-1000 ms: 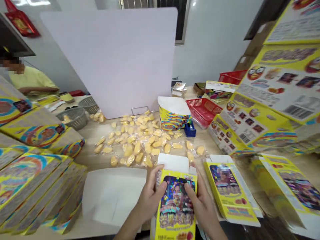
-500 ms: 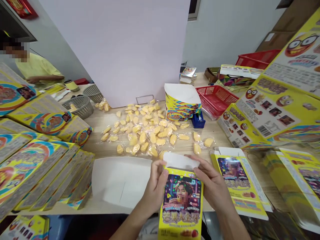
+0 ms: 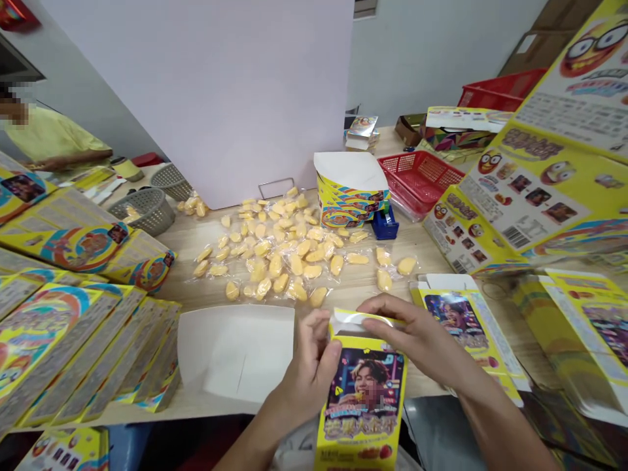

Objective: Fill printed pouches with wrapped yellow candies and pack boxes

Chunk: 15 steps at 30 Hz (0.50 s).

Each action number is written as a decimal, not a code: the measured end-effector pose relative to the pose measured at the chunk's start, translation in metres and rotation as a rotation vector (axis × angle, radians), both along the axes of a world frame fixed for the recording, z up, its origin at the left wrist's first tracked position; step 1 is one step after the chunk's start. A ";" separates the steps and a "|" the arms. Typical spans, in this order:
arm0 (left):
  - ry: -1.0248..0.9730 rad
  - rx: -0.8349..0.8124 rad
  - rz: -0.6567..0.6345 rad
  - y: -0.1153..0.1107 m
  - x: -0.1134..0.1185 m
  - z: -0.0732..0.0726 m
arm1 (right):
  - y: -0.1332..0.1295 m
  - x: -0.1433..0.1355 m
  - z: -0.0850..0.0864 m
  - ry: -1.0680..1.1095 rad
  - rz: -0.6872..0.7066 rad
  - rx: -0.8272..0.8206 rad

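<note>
My left grip (image 3: 316,356) clasps the box (image 3: 360,422) between 5 and 6 o'clock, overlapping the worktop (image 3: 350,288) edge; my right grip (image 3: 417,333) pinches its flap (image 3: 346,321). Long axis runs 12 to 6, flap at 12; the tray (image 3: 235,350) limits room towards 10.

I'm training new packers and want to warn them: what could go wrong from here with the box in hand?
The right hand is at the white top flap, so uneven pressure might crease it.

The yellow box hangs past the front edge of the table; if the left hand lost its side grip, it could drop.

Loose wrapped pieces lie just beyond the hands and might get knocked.
</note>
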<state>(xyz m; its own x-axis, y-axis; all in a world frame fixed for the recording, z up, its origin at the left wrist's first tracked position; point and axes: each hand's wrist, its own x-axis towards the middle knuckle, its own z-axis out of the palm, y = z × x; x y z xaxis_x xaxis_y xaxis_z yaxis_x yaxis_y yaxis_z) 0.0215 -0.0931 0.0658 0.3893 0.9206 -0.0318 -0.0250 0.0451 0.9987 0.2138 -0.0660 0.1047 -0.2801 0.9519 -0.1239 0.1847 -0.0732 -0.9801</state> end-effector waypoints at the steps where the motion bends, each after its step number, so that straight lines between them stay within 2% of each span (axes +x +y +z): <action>1: 0.010 0.004 -0.001 0.000 0.000 0.001 | 0.000 0.002 0.000 0.000 0.021 0.017; 5: 0.182 0.111 0.007 -0.001 -0.001 0.008 | 0.000 0.016 0.002 0.060 0.196 0.043; 8: 0.178 0.183 0.025 -0.001 0.000 0.012 | -0.007 0.025 0.001 0.091 0.333 0.046; 10: 0.132 0.177 0.074 0.001 0.000 0.013 | -0.013 0.026 -0.002 0.125 0.272 0.045; 13: 0.085 0.165 0.151 0.002 -0.002 0.010 | -0.022 0.020 -0.011 0.230 0.054 0.068; 15: 0.090 0.197 0.164 0.001 -0.004 0.007 | -0.026 0.015 -0.015 0.267 -0.011 0.111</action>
<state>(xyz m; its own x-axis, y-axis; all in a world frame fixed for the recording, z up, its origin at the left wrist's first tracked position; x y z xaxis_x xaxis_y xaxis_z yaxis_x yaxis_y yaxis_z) 0.0180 -0.0922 0.0723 0.2383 0.9630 0.1260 0.0734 -0.1472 0.9864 0.2285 -0.0919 0.0895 -0.2783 0.9588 0.0576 -0.0807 0.0364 -0.9961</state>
